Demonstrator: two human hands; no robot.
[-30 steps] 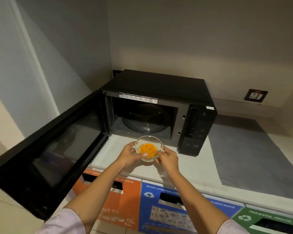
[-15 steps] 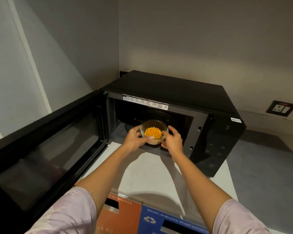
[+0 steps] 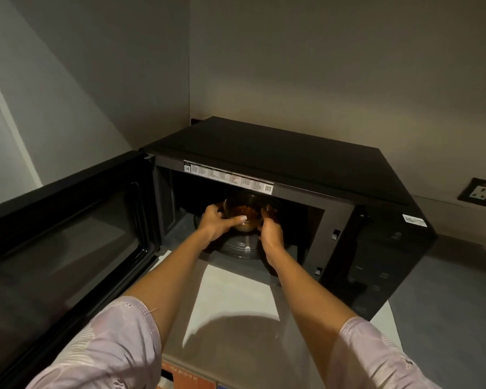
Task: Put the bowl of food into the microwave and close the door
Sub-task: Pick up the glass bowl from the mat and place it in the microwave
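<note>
A black microwave (image 3: 292, 153) stands in the corner on a white counter (image 3: 236, 299). Its door (image 3: 68, 242) hangs wide open to the left. Inside the dark cavity, a small glass bowl (image 3: 246, 210) with orange food is held over the glass turntable (image 3: 242, 248). My left hand (image 3: 218, 223) grips the bowl's left side and my right hand (image 3: 270, 234) grips its right side. Whether the bowl rests on the turntable cannot be told.
A grey mat (image 3: 455, 304) covers the counter to the right of the microwave. A wall socket (image 3: 481, 192) sits on the back wall at right. Walls close in behind and to the left. An orange bin label (image 3: 191, 379) shows below the counter edge.
Both hands have carried the bowl forward from in front of the microwave into its cavity. My head has moved closer, so the microwave fills more of the view.
</note>
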